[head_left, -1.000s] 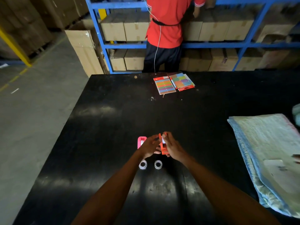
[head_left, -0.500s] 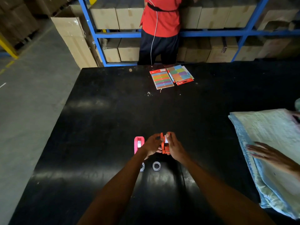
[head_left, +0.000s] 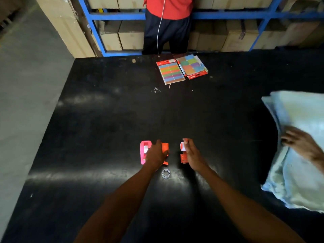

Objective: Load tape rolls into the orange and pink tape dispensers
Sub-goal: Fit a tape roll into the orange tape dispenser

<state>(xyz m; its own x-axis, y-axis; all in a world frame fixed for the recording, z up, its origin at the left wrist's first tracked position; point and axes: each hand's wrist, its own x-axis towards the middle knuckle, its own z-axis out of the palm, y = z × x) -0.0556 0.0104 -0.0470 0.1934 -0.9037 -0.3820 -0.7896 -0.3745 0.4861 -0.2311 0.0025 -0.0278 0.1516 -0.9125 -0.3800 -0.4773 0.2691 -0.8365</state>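
Orange plastic tape dispenser, split into two halves: left hand [head_left: 155, 155] closed over one half [head_left: 165, 148], right hand [head_left: 192, 154] pinching the other half [head_left: 183, 157] with its white insert. Both look light, stiff and slippery, best gripped by the flat sides. Pink plastic tape dispenser [head_left: 145, 151] lies just left; small clear tape roll [head_left: 165, 173] near, on the black table [head_left: 105, 130]

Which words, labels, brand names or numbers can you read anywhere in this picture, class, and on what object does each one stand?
No text here can be read with confidence.
Red header of the left sticky-note pack: a small white mark, too small to read.
Red strip of the right sticky-note pack: white brand lettering, too blurred to read.
White label on the pink dispenser: no legible print.
Cardboard boxes: no readable print.
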